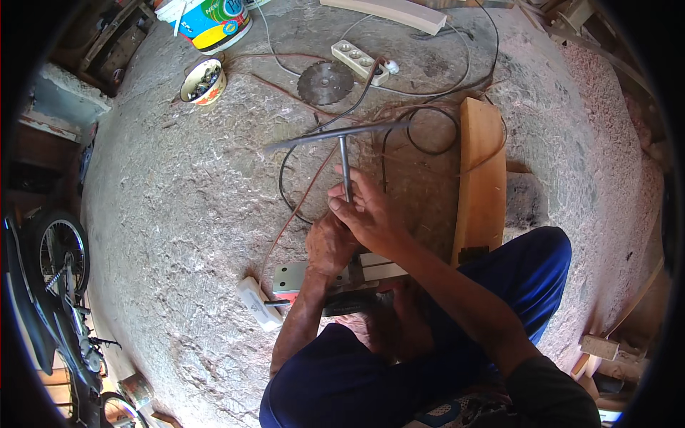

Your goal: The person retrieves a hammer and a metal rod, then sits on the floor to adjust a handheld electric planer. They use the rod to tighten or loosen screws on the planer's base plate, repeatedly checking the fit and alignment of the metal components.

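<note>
My right hand [371,217] is closed around the shaft of a metal T-handle wrench [344,160], gripped between thumb and fingers. The wrench stands upright, its long crossbar tilted slightly and pointing away from me. Just below, my left hand [330,242] is curled shut at the wrench's lower end. Whatever its fingers grip is hidden. Beneath both hands, between my legs, lies a power tool with a grey metal plate [290,277] and some red on its body. My wrists and forearms cover much of it.
A toothed saw blade [325,83], a power strip [360,60] and tangled cords lie ahead on the rough floor. A bowl of small metal parts [204,82] and a colourful bucket [212,27] stand far left. A wooden board [479,178] lies right; a motorcycle [68,299] stands left.
</note>
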`<state>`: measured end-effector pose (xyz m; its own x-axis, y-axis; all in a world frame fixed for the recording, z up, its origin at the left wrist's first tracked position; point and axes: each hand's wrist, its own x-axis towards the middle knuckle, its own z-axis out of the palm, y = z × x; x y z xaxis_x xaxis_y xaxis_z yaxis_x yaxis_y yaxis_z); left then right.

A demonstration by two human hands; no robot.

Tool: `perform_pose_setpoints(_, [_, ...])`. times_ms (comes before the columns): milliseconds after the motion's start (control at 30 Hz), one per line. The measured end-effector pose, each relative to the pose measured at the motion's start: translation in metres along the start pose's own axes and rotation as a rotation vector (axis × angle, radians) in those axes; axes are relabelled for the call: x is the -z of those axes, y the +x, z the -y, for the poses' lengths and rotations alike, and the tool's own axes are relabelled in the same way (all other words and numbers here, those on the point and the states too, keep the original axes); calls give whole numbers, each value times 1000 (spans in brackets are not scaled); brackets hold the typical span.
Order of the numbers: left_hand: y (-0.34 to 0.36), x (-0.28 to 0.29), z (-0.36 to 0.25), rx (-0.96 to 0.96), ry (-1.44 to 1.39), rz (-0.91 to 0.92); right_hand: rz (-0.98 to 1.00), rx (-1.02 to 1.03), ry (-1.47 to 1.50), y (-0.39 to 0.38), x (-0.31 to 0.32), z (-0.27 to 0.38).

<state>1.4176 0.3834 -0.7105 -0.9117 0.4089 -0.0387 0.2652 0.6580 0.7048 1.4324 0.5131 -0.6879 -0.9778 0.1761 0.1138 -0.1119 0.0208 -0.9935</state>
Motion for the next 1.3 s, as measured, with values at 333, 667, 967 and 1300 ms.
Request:
perform_pose_setpoints(333, [-15,14,7,89,-488,219,69,-50,29,4,5,-5])
perform_pose_setpoints(667, [-24,0,21,-140,-477,121,187,-193,-108,7,13,15])
perform_pose_setpoints(967, [-15,3,2,182,-312,142,138,-208,-9,6,8,11])
perform_pose_setpoints(1300, [-17,11,3,152,-221,206,188,-159,-59,15,10,10])
